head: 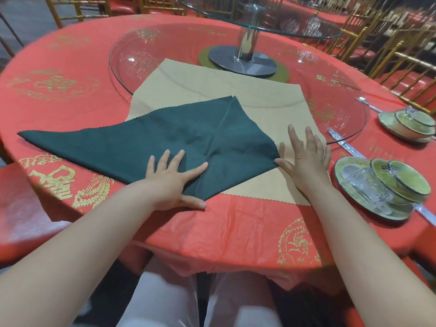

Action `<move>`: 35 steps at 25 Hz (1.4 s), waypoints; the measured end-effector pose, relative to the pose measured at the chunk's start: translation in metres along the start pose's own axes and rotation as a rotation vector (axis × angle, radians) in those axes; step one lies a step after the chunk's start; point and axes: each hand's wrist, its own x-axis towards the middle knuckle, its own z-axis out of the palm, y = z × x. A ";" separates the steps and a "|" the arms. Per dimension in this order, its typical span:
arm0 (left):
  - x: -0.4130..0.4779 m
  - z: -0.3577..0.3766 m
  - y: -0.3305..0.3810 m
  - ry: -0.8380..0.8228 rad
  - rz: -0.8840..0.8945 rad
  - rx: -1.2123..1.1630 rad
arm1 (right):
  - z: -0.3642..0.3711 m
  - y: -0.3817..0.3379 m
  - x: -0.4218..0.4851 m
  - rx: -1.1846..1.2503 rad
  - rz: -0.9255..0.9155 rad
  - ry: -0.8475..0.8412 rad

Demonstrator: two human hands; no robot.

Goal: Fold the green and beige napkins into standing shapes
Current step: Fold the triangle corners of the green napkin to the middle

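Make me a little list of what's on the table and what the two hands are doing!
beige napkin: spread open, far part on the glass turntable
green napkin: folded, lying flat on top of it, not standing yet
left hand: flat, fingers spread, presses on the green napkin
right hand: flat on the beige napkin, thumb at the green napkin's corner
tablecloth: red with gold pictures
dishes: stacked plates and bowls on the right
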 end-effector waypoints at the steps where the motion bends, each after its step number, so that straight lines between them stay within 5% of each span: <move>1: 0.000 0.002 -0.001 0.015 0.002 -0.006 | -0.005 -0.007 -0.006 0.046 -0.056 0.064; 3: -0.001 0.005 -0.002 0.078 0.029 -0.015 | -0.009 -0.036 -0.027 0.187 -0.315 0.131; 5: -0.005 0.011 -0.004 0.205 0.101 -0.041 | -0.002 -0.069 -0.050 0.302 -0.567 0.009; 9: -0.023 0.012 -0.030 0.438 0.342 -0.370 | 0.013 -0.105 -0.063 0.452 -0.728 -0.208; 15: -0.038 0.008 -0.082 0.508 0.419 -0.417 | 0.013 -0.110 -0.055 0.353 -0.809 -0.170; 21: -0.054 0.009 -0.091 0.493 0.597 -0.236 | -0.010 -0.083 -0.068 0.475 -0.745 -0.367; 26: -0.069 0.013 -0.106 0.480 0.548 -0.166 | -0.028 -0.061 -0.090 0.562 -0.658 -0.400; 35: -0.057 -0.024 -0.097 0.175 0.418 -0.211 | 0.004 -0.164 -0.136 0.318 -0.584 -0.021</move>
